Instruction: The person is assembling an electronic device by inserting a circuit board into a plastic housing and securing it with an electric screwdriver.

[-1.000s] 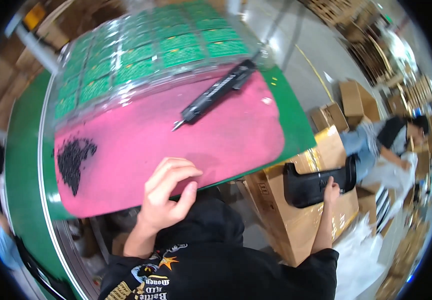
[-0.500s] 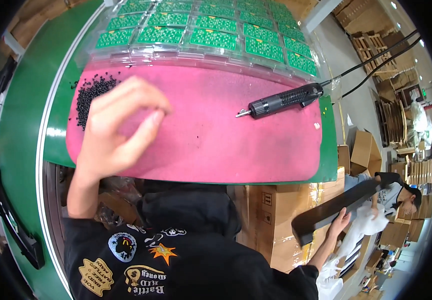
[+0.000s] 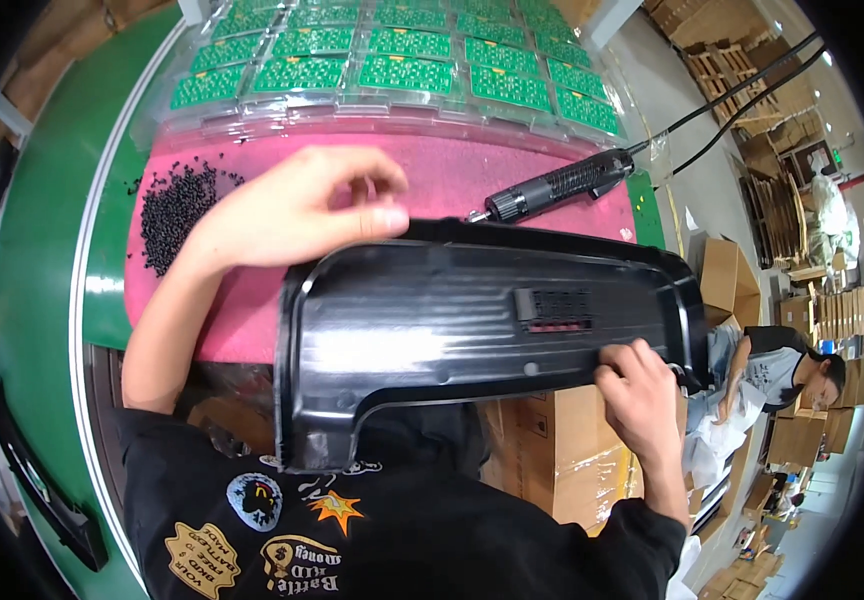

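A long black plastic housing [image 3: 422,320], its ribbed hollow inside facing up, is held tilted over the near part of the pink mat [image 3: 237,330]. My right hand [image 3: 642,395] is closed on its near edge toward the right end. At the far left edge, my left hand [image 3: 302,205] has thumb and curled fingers apart, with nothing between them. Its thumb overlaps the rim; whether it touches is unclear. Beyond the housing lies a black electric screwdriver [image 3: 557,187], its tip partly hidden behind the rim. A pile of small black screws [image 3: 177,210] sits left of my left hand.
Clear trays with green circuit boards [image 3: 407,73] line the far side. The green bench [image 3: 42,250] extends left, bearing another long black part [image 3: 47,490]. Black cables [image 3: 742,100] run from the screwdriver. Cardboard boxes [image 3: 577,440] stand near right; a co-worker [image 3: 787,375] is beyond.
My right hand has brought the black housing from the right side onto the mat area, turning its hollow inside up. My left hand has moved right to the housing's far edge.
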A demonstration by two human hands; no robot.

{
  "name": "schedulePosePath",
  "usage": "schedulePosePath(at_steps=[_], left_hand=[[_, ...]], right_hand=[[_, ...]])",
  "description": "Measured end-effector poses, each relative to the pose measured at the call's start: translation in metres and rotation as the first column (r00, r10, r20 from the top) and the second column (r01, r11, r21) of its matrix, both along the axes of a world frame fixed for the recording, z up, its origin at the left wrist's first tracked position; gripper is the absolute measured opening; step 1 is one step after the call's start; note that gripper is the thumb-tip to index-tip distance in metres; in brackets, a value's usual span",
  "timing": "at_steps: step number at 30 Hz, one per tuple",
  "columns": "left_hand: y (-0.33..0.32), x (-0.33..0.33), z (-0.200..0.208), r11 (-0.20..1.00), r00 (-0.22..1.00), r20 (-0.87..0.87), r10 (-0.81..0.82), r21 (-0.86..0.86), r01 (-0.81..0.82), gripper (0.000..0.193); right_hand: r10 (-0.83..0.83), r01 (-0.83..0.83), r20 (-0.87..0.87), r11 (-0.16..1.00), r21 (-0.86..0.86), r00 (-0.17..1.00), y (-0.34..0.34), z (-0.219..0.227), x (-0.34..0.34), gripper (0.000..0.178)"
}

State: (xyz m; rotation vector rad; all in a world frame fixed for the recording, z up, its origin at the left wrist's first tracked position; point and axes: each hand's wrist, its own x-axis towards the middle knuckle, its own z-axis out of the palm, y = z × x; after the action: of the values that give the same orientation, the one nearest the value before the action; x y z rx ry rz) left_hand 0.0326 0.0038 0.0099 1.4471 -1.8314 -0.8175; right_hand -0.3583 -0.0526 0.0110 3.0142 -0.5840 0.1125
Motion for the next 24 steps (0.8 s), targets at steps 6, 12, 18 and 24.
schedulePosePath(at_steps=[6, 12, 18, 24], left_hand=[[0.01, 0.004, -0.014, 0.992, 0.958, 0.274, 0.088, -0.107, -0.061, 0.025], [0.01, 0.0, -0.012, 0.974, 0.924, 0.347, 0.163, -0.207, -0.094, 0.026], [0.01, 0.011, -0.011, 0.985, 0.948, 0.295, 0.115, -0.157, -0.071, 0.027], [0.015, 0.02, -0.009, 0.993, 0.946, 0.309, 0.093, -0.102, -0.064, 0.028]], right_hand=[[0.096, -0.104, 0.045, 0.785, 0.611, 0.994, -0.044, 0.043, 0.079, 0.01], [0.19, -0.251, 0.363, 0.96, 0.128, 0.912, -0.119, 0.044, 0.215, 0.015], [0.203, -0.243, 0.295, 0.964, 0.107, 0.934, -0.163, 0.012, 0.3, 0.039], [-0.009, 0.008, 0.006, 0.984, 0.179, 1.0, -0.15, 0.024, 0.32, 0.074]])
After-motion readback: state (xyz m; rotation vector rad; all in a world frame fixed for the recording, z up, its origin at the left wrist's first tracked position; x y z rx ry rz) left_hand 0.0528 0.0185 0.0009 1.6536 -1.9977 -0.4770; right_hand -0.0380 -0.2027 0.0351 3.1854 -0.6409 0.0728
